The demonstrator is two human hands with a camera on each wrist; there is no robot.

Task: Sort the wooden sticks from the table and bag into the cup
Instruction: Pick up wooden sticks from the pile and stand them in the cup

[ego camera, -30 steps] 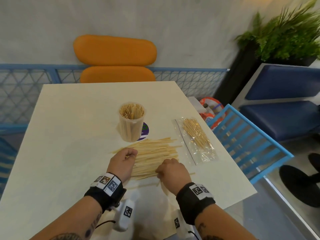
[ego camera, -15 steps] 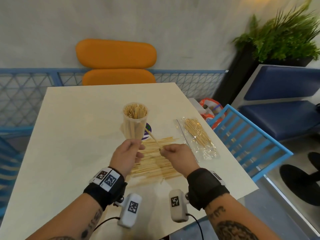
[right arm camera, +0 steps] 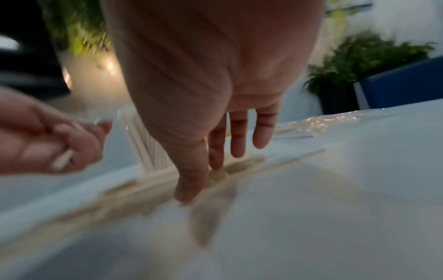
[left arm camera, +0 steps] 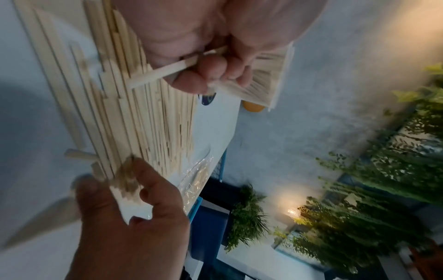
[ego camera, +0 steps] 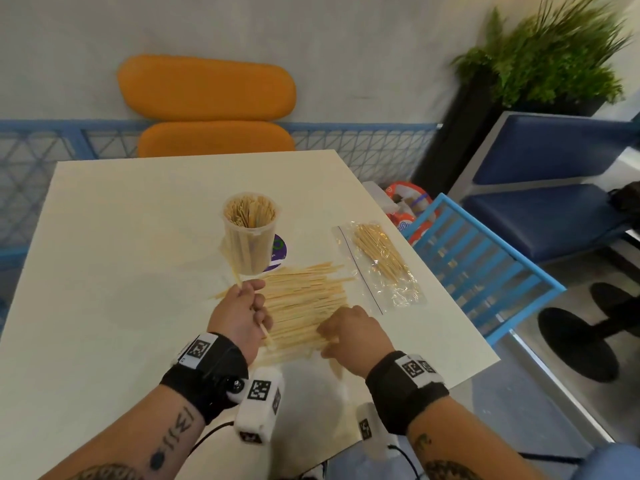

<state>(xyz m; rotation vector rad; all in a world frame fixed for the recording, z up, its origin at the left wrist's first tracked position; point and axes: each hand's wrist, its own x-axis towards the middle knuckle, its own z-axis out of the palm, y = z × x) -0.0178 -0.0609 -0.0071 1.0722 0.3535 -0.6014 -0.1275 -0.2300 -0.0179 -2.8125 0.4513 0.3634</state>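
Already my left hand (ego camera: 239, 313) pinched one wooden stick (ego camera: 236, 271) near full cup (ego camera: 250, 233); right hand (ego camera: 349, 332), fingers straight, touched stick pile (ego camera: 304, 303). Risk, I judged: cup crowded, stick could catch on others, tip cup. Bag (ego camera: 379, 265) waited beside pile.

Since half a second ago, I note my right hand (ego camera: 349, 332) has dropped from mid-air back onto the stick pile (ego camera: 308, 306), fingers extended. My left hand (ego camera: 240, 313) now alone grips the raised stick (ego camera: 265, 332).
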